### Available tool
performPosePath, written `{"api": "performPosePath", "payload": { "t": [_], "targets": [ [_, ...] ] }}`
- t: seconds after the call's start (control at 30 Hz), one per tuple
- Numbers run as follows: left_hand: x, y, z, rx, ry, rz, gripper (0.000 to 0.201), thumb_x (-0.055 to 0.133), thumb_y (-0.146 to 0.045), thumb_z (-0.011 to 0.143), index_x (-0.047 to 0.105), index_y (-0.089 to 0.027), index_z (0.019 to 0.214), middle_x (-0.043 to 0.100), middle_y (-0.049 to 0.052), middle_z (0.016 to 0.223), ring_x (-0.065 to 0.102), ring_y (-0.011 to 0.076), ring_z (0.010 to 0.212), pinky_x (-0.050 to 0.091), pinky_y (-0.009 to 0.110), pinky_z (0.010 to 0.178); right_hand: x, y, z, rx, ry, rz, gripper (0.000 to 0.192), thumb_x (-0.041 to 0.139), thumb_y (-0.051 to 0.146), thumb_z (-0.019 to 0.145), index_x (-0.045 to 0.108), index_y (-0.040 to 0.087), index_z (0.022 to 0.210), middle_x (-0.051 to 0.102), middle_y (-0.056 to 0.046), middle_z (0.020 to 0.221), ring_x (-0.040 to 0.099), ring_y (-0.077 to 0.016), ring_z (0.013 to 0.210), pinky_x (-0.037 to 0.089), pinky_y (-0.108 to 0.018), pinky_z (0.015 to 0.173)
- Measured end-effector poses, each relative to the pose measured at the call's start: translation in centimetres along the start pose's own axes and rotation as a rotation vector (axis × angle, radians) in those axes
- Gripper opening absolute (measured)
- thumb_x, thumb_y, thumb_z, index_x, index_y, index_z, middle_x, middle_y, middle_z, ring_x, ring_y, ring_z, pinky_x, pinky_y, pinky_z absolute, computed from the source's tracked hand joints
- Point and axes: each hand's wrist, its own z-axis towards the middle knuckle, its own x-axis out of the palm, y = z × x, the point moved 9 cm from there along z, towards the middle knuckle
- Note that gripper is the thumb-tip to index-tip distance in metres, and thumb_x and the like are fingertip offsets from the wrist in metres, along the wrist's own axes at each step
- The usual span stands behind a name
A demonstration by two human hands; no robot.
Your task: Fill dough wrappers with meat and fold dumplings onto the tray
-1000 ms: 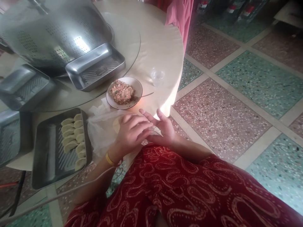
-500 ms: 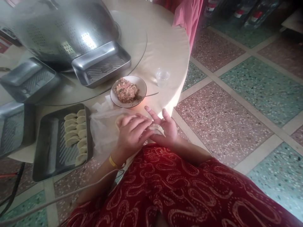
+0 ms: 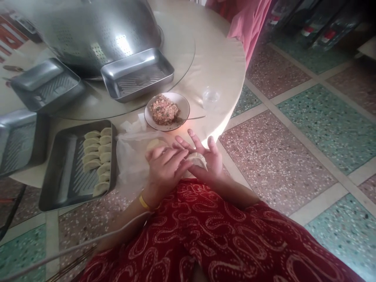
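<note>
A pale, folded dumpling (image 3: 197, 158) sits between my two hands, close in front of the red patterned clothing. My right hand (image 3: 210, 162) holds it between the thumb and the palm side, with some fingers stretched outward. My left hand (image 3: 166, 166) reaches across from the left, its fingers closed together on the dumpling's near-left edge; the fingertips are partly hidden. Behind my left hand lies a round dough wrapper (image 3: 155, 144) on a clear plastic bag (image 3: 129, 156). Beyond the hands stands a white bowl (image 3: 185, 102) of minced filling (image 3: 164, 109), a spoon (image 3: 194, 118) resting in it.
On the left, a metal tray (image 3: 66, 164) holds several finished dumplings (image 3: 91, 149) in two rows. Other metal trays (image 3: 138, 76) and a large perforated metal colander (image 3: 96, 35) stand farther back. A clear cup (image 3: 210, 98) is near the round table's right edge (image 3: 239, 82).
The view has shifted slightly, so the table things appear a little to the right. More of the dumpling's curved edge shows in my right hand; both hands stay together around it.
</note>
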Motion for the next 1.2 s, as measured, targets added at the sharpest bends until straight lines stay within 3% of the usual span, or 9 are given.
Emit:
{"api": "performPosePath", "payload": {
  "t": [0.1,0.27,0.47,0.77,0.97,1.2],
  "targets": [
    [0.1,0.6,-0.2,-0.054,0.04,-0.024,0.006,0.065,-0.022,0.091,0.068,-0.018,0.092,0.074,0.004,0.086,0.061,0.0174,0.077,0.044,0.037,0.077,-0.1,-0.1,0.1,-0.011,-0.007,0.004,0.06,0.031,0.07,0.092,0.055,0.034,0.135,0.066,-0.006,0.133,0.063,-0.0233,0.111,0.054,-0.042,0.09],
    [0.2,0.2,-0.6,-0.066,0.043,-0.017,0.013,0.062,-0.018,0.091,0.065,-0.018,0.078,0.069,0.002,0.075,0.056,0.0165,0.072,0.041,0.036,0.074,0.0,-0.3,0.2,-0.013,-0.012,0.058,0.057,0.034,0.07,0.092,0.059,0.034,0.13,0.068,-0.005,0.129,0.063,-0.0238,0.114,0.054,-0.042,0.092],
    [0.0,0.5,-1.0,-0.125,0.043,-0.047,0.009,0.065,-0.028,0.091,0.067,-0.019,0.09,0.071,0.003,0.082,0.058,0.0174,0.078,0.042,0.037,0.078,0.0,-0.1,0.1,-0.024,-0.05,0.048,0.058,0.028,0.068,0.094,0.058,0.034,0.131,0.069,-0.005,0.127,0.063,-0.0226,0.115,0.054,-0.041,0.091],
    [0.5,1.0,-1.4,-0.207,0.122,-0.085,0.016,0.06,-0.023,0.093,0.064,-0.02,0.078,0.069,0.001,0.078,0.054,0.017,0.076,0.038,0.038,0.078,-0.3,-0.3,0.3,-0.036,-0.055,-0.019,0.061,0.036,0.07,0.09,0.048,0.036,0.14,0.062,-0.005,0.137,0.057,-0.0239,0.125,0.053,-0.041,0.091],
    [0.0,1.6,-1.5,-0.28,0.133,-0.028,0.02,0.065,-0.04,0.092,0.067,-0.02,0.087,0.071,0.002,0.084,0.057,0.0193,0.082,0.038,0.04,0.081,0.1,-0.2,0.3,-0.02,-0.019,-0.04,0.058,0.033,0.071,0.091,0.054,0.037,0.132,0.064,-0.003,0.134,0.058,-0.0221,0.122,0.052,-0.043,0.095],
    [0.7,1.5,-1.7,-0.258,0.201,-0.038,0.018,0.061,-0.029,0.094,0.066,-0.02,0.079,0.069,0.002,0.084,0.055,0.0183,0.078,0.037,0.039,0.077,-0.1,-0.4,0.5,-0.012,-0.028,0.014,0.058,0.035,0.07,0.091,0.056,0.035,0.132,0.065,-0.005,0.133,0.061,-0.0216,0.118,0.05,-0.044,0.099]
  ]
}}
